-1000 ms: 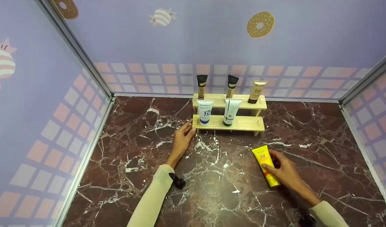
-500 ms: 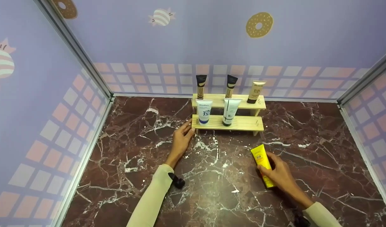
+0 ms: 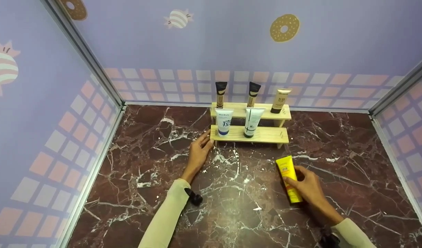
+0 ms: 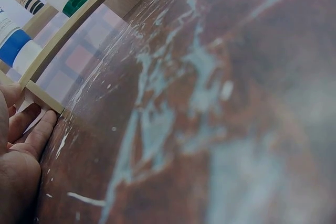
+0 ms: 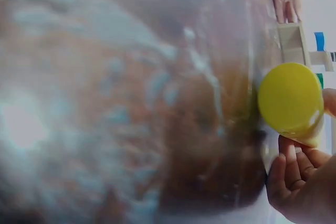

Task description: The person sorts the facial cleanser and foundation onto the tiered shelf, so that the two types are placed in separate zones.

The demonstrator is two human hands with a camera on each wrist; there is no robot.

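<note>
My right hand (image 3: 309, 186) grips a yellow squeeze tube (image 3: 285, 166) between thumb and fingers, over the right part of the marbled tabletop. Its printed front faces up, and the round yellow cap (image 5: 290, 98) points toward the right wrist camera. At the left end of a two-tier wooden stand (image 3: 271, 135), my left hand (image 3: 198, 153) holds the corner of the lower step. In the left wrist view, the fingers (image 4: 42, 132) curl around the step's leg. On that step stand a white tube with a blue cap (image 3: 224, 119) and a white tube with a dark green cap (image 3: 254, 117).
Along the upper step are two slim dark-topped tubes (image 3: 221, 90) and a gold BB cream tube (image 3: 280, 100) at the right. The stand sits close to the back wall (image 3: 155, 51). A patterned side wall (image 3: 52, 144) borders the tabletop (image 3: 152, 137) at the left.
The yellow tube has shifted slightly toward the stand and turned a little straighter in my right hand. My left hand stays at the stand's corner.
</note>
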